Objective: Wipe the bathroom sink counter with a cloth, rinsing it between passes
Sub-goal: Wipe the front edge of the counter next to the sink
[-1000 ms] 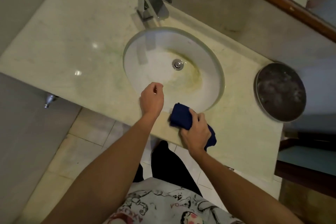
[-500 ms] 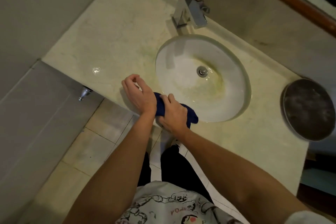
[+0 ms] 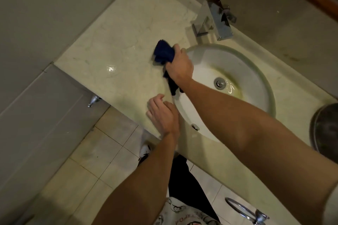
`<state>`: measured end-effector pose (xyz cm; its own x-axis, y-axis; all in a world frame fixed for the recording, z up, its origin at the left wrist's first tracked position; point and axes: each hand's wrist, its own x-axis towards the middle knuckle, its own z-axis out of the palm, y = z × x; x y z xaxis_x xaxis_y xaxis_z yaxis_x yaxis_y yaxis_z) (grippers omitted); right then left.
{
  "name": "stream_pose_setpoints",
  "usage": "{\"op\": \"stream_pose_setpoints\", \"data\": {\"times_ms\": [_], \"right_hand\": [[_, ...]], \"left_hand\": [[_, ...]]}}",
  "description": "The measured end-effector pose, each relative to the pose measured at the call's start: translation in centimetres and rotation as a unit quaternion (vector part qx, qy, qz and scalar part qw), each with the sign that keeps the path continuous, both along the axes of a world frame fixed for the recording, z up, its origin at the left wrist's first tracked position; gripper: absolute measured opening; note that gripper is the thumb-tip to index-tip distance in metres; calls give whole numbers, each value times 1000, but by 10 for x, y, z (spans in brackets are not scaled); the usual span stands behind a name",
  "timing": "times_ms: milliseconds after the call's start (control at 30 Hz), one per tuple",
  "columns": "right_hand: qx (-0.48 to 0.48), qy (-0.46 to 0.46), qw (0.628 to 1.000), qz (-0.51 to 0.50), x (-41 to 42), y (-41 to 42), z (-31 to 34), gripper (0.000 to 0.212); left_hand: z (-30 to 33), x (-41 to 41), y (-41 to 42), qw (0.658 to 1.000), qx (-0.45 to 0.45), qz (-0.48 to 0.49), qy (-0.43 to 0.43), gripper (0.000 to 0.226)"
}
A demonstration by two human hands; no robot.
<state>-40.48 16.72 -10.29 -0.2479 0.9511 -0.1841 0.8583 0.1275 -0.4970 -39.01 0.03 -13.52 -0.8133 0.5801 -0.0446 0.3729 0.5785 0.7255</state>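
Since half a second ago, right hand (image 3: 180, 67) carries the cloth (image 3: 164, 53) from near edge to far-left worktop (image 3: 102, 55). Fingers pinch its soft, limp, bunched middle; I'd hold there.

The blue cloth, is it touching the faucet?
Apart. The head view shows bare counter between the blue cloth in the right hand and the faucet.
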Motion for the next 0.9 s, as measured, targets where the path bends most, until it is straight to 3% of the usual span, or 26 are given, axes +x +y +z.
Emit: {"op": "stream_pose_setpoints", "data": {"times_ms": [200, 267, 400, 467, 567, 633, 733, 833, 900], "right_hand": [[-2, 15, 992, -124, 23, 71, -5, 55], [-4, 23, 991, -129, 28, 78, -8, 64], [-26, 66, 991, -112, 37, 80, -3, 56], [-33, 89, 993, -68, 57, 78, 6, 50], [-3, 66, 995, 74, 105, 60, 19, 50], [-12, 3, 982, 188, 140, 37, 20, 55], [-37, -128, 932, 338, 181, -2, 12, 63], [-71, -172, 897, 400, 188, -39, 0, 63], [-87, -151, 900, 399, 174, -59, -6, 58]], "left_hand": [[-3, 7, 6, 993, -83, -1, 85, 22], [-4, 7, 8, 990, -104, -2, 99, 22], [-3, 8, 9, 988, -112, -6, 107, 23], [-3, 8, 8, 988, -111, -5, 110, 23], [-1, 8, 8, 987, -114, -2, 116, 26], [0, 8, 7, 985, -122, -5, 118, 27], [0, 8, 6, 986, -122, -10, 116, 26], [-1, 7, 6, 987, -111, -4, 115, 22], [-1, 6, 6, 988, -103, -1, 115, 21]]}}
